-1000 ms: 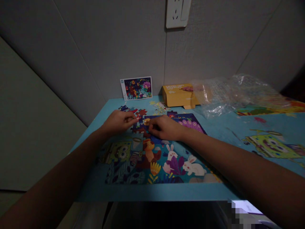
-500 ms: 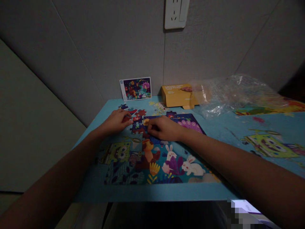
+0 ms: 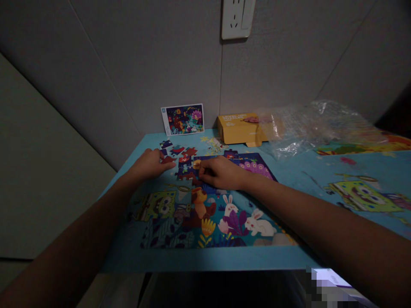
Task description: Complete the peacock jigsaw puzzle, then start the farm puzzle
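Note:
My left hand (image 3: pixel 148 164) is at the left of the table, thumb and fingers apart around a reddish-brown puzzle piece (image 3: pixel 167 159); no firm grip on it shows. Several loose pieces lie just beyond, among them a dark blue one (image 3: pixel 166 144) and a red one (image 3: pixel 189 152). On the partly joined jigsaw puzzle (image 3: pixel 237 214) rests my right hand (image 3: pixel 221 173), its fingers curled together near the puzzle's upper left part. Whatever those fingers may pinch is hidden. White rabbits, a fox-like animal and flowers show on the joined part.
A picture card (image 3: pixel 185 119) leans against the wall. To its right are a yellow box (image 3: pixel 239 128) and a crumpled clear plastic bag (image 3: pixel 308 126). The light blue table (image 3: pixel 205 260) has cartoon prints. A socket (image 3: pixel 237 19) is on the wall above.
My left hand has drawn back a little to the left, and more loose pieces show beside it. My right hand has stayed in place.

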`<state>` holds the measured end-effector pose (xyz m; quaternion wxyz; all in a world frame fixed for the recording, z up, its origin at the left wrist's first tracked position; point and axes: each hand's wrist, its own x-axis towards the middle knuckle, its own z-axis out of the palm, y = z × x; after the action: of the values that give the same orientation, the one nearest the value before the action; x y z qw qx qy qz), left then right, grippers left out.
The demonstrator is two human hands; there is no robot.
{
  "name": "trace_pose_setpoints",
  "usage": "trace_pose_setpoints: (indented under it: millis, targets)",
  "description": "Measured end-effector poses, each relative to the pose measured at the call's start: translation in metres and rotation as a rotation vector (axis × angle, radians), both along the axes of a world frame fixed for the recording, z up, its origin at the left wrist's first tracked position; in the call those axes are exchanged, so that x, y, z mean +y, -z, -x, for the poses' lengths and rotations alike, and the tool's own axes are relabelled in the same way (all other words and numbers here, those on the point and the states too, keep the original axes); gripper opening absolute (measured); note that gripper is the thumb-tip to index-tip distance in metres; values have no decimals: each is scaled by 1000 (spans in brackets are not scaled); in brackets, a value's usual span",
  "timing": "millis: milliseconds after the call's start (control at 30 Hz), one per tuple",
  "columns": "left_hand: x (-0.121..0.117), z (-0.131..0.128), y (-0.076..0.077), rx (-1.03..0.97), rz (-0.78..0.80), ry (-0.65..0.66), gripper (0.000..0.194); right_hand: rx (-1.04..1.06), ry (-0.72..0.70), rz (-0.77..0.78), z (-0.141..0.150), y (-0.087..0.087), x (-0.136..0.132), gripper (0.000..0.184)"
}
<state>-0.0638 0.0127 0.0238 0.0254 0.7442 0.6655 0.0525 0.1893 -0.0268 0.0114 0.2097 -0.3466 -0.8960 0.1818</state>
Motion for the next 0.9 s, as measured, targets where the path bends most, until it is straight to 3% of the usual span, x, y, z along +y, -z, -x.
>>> trace_pose_setpoints:
  millis: [100, 267, 433, 600, 767, 900]
  targets:
    - [0, -3, -2, -89, 82, 23, 36, -3, 4, 2, 0, 0, 0, 6]
    - [1, -2, 2, 51, -53, -78, 57, -8, 2, -4, 1, -1, -1, 6]
    - [2, -1, 1, -29, 52, -28, 34, -11, 4, 0, 1, -2, -1, 5]
    - [4, 2, 2, 125, 11, -95, 63, -28, 16, -5, 1, -2, -1, 6]
    - [7, 6, 3, 122, 44, -98, 62, -20, 7, -3, 1, -1, 0, 6]
    - [11, 11, 2, -10, 16, -43, 55, -11, 3, -1, 1, -1, 0, 6]
